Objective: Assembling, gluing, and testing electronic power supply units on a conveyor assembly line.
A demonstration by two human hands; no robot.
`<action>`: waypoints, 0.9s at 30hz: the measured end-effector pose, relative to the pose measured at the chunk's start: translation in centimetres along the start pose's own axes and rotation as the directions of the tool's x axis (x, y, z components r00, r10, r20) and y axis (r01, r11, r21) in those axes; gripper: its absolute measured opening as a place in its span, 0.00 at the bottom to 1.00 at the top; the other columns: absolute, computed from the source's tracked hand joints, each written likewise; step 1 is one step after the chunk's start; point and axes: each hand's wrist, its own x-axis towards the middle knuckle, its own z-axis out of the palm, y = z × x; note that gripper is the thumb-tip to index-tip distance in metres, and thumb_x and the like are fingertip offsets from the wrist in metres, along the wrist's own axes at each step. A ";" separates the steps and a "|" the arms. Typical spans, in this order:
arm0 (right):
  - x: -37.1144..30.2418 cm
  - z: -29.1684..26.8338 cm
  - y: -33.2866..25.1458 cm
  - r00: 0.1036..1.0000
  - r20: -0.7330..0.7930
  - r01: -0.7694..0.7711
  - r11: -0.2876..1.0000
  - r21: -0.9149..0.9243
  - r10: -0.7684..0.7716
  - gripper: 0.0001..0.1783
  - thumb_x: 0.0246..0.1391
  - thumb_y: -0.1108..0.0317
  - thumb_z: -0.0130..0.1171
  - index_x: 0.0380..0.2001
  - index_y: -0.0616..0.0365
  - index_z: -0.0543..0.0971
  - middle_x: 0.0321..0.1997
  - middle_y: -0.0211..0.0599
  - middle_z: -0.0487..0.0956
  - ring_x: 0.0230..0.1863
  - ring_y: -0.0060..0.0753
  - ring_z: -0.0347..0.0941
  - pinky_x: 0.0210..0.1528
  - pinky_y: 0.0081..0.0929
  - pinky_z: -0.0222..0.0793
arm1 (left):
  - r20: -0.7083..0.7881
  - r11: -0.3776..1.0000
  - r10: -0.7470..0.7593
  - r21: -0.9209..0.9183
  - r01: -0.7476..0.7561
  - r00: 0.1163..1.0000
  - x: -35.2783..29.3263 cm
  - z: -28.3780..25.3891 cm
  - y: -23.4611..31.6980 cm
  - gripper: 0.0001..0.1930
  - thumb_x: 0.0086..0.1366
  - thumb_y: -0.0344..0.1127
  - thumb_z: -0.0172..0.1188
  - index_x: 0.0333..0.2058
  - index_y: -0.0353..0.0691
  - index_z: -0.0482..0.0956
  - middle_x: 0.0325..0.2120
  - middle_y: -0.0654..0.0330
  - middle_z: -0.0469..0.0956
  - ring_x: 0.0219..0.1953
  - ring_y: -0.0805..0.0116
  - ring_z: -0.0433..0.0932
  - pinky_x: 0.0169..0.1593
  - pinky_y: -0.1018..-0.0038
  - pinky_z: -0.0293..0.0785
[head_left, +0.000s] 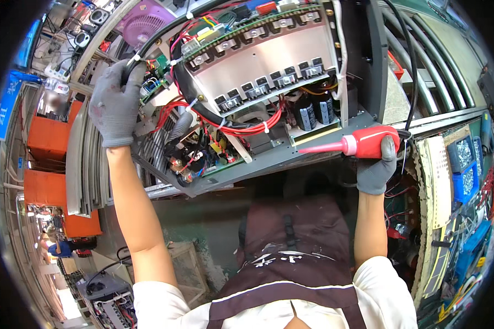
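An opened metal machine chassis (269, 156) lies on the bench in front of me, its boards and wiring exposed. Inside it a silver heatsink plate (252, 63) carries rows of black components along its edges. My left hand (114, 104), in a grey glove, is closed around a thick black cable (153, 41) at the chassis's left side, beside a small green circuit board (156, 77). Its fingertips are partly hidden. In my gloved right hand (376, 172) is a red squeeze bottle (373, 141), its long pink nozzle pointing left over the chassis's front edge.
Bundled red wires (247, 130) run along the chassis front. A purple fan (145, 24) stands behind on the left. Orange bins (45, 186) line the left side. Metal rollers (433, 60) lie at the far right, and blue trays of small parts (465, 181) stand nearer.
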 end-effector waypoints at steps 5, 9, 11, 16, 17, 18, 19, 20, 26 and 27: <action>-0.3 -0.9 0.3 0.996 0.071 -0.058 0.998 0.016 0.057 0.20 0.54 0.55 0.55 0.40 0.62 0.73 0.38 0.41 0.75 0.38 0.36 0.74 0.47 0.35 0.70 | -0.049 0.999 0.018 -0.031 -0.020 0.999 -1.9 -2.2 2.0 0.15 0.58 0.47 0.62 0.38 0.45 0.80 0.30 0.58 0.79 0.35 0.59 0.78 0.39 0.68 0.73; -0.4 -2.6 0.7 0.988 0.137 -0.056 0.997 -0.052 0.063 0.21 0.54 0.53 0.55 0.39 0.61 0.72 0.37 0.39 0.75 0.37 0.35 0.73 0.44 0.33 0.70 | -0.178 0.994 0.105 0.028 -0.101 0.978 -3.8 -2.1 1.5 0.15 0.56 0.47 0.64 0.38 0.46 0.81 0.31 0.60 0.80 0.34 0.59 0.79 0.38 0.66 0.74; -0.5 -3.2 0.4 0.965 0.246 -0.075 0.995 -0.067 0.089 0.21 0.53 0.52 0.56 0.40 0.60 0.72 0.37 0.38 0.75 0.36 0.34 0.72 0.43 0.31 0.70 | -0.245 0.987 0.162 0.050 -0.154 0.956 -5.1 -3.0 1.9 0.17 0.54 0.48 0.65 0.38 0.46 0.81 0.30 0.61 0.80 0.33 0.60 0.79 0.38 0.66 0.74; -1.7 -5.9 0.6 0.979 0.144 -0.131 0.988 -0.076 0.141 0.23 0.53 0.51 0.58 0.43 0.59 0.72 0.38 0.37 0.75 0.39 0.35 0.73 0.45 0.34 0.71 | -0.291 0.977 0.203 0.121 -0.175 0.935 -8.2 -4.5 4.3 0.18 0.53 0.48 0.66 0.40 0.47 0.82 0.29 0.60 0.79 0.33 0.62 0.79 0.36 0.68 0.73; -2.5 -5.8 0.4 0.983 0.135 -0.114 0.988 -0.105 0.127 0.23 0.53 0.52 0.59 0.43 0.59 0.72 0.39 0.38 0.76 0.40 0.36 0.74 0.47 0.35 0.71 | -0.326 0.967 0.252 0.122 -0.223 0.911 -9.3 -4.8 4.3 0.18 0.54 0.49 0.65 0.41 0.48 0.82 0.28 0.61 0.79 0.32 0.61 0.79 0.35 0.67 0.72; -3.6 -5.6 -0.5 0.968 0.135 -0.201 0.975 -0.094 0.213 0.23 0.53 0.52 0.58 0.44 0.58 0.72 0.39 0.38 0.76 0.42 0.38 0.74 0.48 0.38 0.71 | -0.354 0.956 0.287 0.160 -0.244 0.890 -10.3 -5.1 4.1 0.15 0.56 0.45 0.63 0.40 0.47 0.82 0.27 0.61 0.78 0.31 0.61 0.78 0.33 0.67 0.71; -4.3 -5.9 -0.5 0.971 0.137 -0.184 0.978 -0.096 0.196 0.22 0.54 0.51 0.58 0.43 0.59 0.73 0.39 0.38 0.77 0.42 0.39 0.75 0.50 0.38 0.70 | -0.347 0.960 0.275 0.149 -0.237 0.896 -10.6 -5.1 4.0 0.15 0.56 0.45 0.63 0.40 0.47 0.82 0.27 0.61 0.78 0.31 0.61 0.78 0.33 0.67 0.71; -5.1 -6.0 -0.4 0.965 0.175 -0.172 0.976 -0.134 0.194 0.22 0.54 0.52 0.57 0.42 0.58 0.73 0.39 0.39 0.77 0.42 0.39 0.75 0.50 0.38 0.70 | -0.359 0.965 0.258 0.142 -0.221 0.897 -10.7 -5.1 3.9 0.17 0.58 0.49 0.60 0.40 0.43 0.79 0.27 0.57 0.77 0.31 0.58 0.77 0.34 0.64 0.70; -11.1 -1.0 1.3 0.940 0.246 -0.179 0.955 -0.237 0.237 0.18 0.56 0.56 0.57 0.42 0.59 0.74 0.40 0.37 0.78 0.44 0.33 0.74 0.53 0.33 0.68 | -0.457 0.968 0.248 0.082 -0.238 0.854 -11.3 -3.9 2.9 0.22 0.53 0.53 0.63 0.37 0.39 0.78 0.25 0.57 0.73 0.30 0.56 0.74 0.34 0.62 0.67; -12.0 -0.1 1.7 0.933 0.284 -0.135 0.944 -0.300 0.223 0.17 0.56 0.59 0.59 0.42 0.61 0.75 0.40 0.36 0.78 0.44 0.31 0.74 0.54 0.32 0.67 | -0.458 0.969 0.241 0.074 -0.234 0.856 -11.5 -3.7 2.8 0.22 0.53 0.53 0.63 0.37 0.39 0.78 0.25 0.57 0.73 0.30 0.56 0.74 0.34 0.62 0.67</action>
